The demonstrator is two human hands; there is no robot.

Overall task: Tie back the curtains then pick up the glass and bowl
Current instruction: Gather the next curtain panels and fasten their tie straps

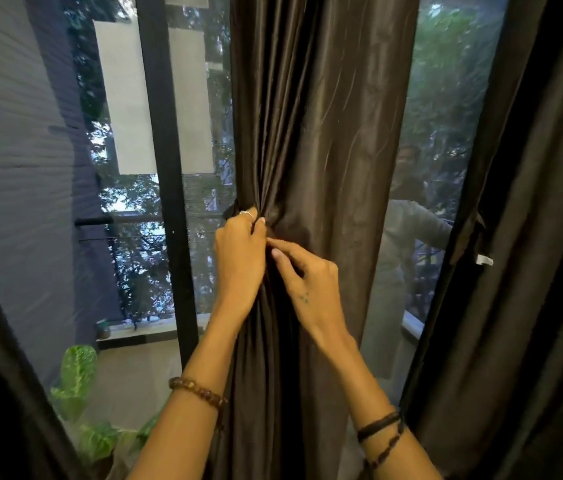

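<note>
Head view, looking down along two bare forearms: the left hand (240, 258) has its fingers curled round a gathered bunch of the dark brown satin curtain (321, 133), with a thin silver ring (246, 213) on one finger and a dark strip of tie-back (231, 211) just showing at its knuckles. The right hand (307, 282) sits just beside it, thumb and forefinger pinching the fabric folds where the two hands touch. A brown beaded bracelet (198, 393) circles the left wrist and dark cord bands (378, 424) wrap the right. The curtain hangs upright in the middle of the window, pulled tight at the hands. Left of it stands a black window frame post (166, 168); further curtain panels (532, 237) hang at both edges. Green leafy plants (77, 375) sit low on the left. I can see neither glass nor bowl from here.
</note>
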